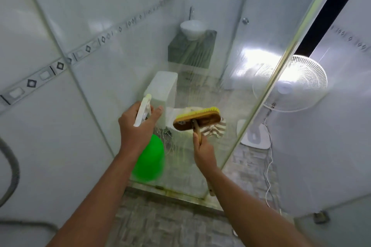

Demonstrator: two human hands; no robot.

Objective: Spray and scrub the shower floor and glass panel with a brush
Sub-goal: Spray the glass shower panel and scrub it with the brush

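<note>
Nearest the camera, grey stone-pattern shower floor (160, 224) lies beneath both forearms.

Left hand (136, 126): fingers and thumb curled round the neck of a spray bottle (149, 158). The white trigger head (143, 111) stands above the fist, nozzle toward the glass; the green body hangs below the wrist, close to the pane.

Right hand (202, 151): closed round the wooden handle of a brush (197, 119). The handle's free end shows below the forearm, near the threshold. The brush head sits above the fist, wooden back toward the camera, yellow bristles turned to the glass; contact with the pane cannot be confirmed.

The brush head is just right of the left hand and level with it; the two hands are apart.

Glass panel (180, 78): directly ahead of both hands, marked with yellowish run streaks, heaviest below the brush and down to the bottom rail (170, 192). Its metal edge (281, 78) runs diagonally on the right.

Behind the glass: a toilet cistern (163, 88), then a white basin (191, 29) on a dark vanity (191, 52). Past the panel edge, a white pedestal fan (297, 84) with its cord (269, 162) trailing on the floor. A shower hose (14, 168) hangs at far left.
</note>
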